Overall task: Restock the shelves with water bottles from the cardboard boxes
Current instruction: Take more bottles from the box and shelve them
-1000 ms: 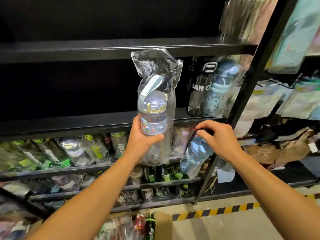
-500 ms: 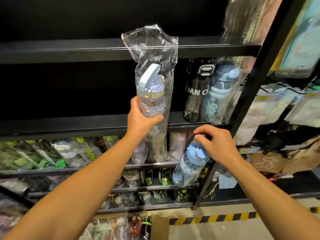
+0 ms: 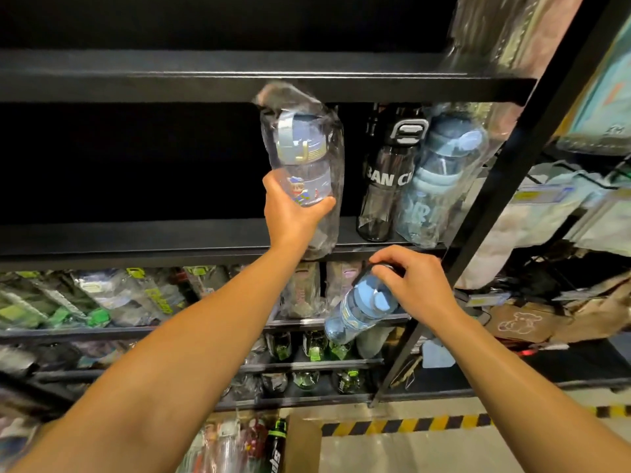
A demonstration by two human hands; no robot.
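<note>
My left hand (image 3: 293, 213) grips a clear water bottle (image 3: 304, 165) with a pale blue lid, wrapped in a plastic bag, and holds it upright over the black shelf board (image 3: 136, 240), under the shelf above. My right hand (image 3: 413, 285) holds a blue bottle (image 3: 358, 312) by its cap, so that it hangs tilted in front of the lower shelves. A black bottle (image 3: 386, 186) and a bagged blue bottle (image 3: 437, 186) stand on the same shelf to the right. An open cardboard box (image 3: 300, 445) with more bottles sits on the floor below.
The left part of the shelf is dark and bare. The lower shelves (image 3: 102, 302) are packed with bagged bottles. A black slanted upright post (image 3: 512, 165) bounds the rack on the right, with bagged goods beyond it. Yellow-black tape (image 3: 409, 425) marks the floor.
My left hand has moved the bagged bottle up and forward into the shelf opening, its bag top now under the upper board. My right hand with the blue bottle has barely moved.
</note>
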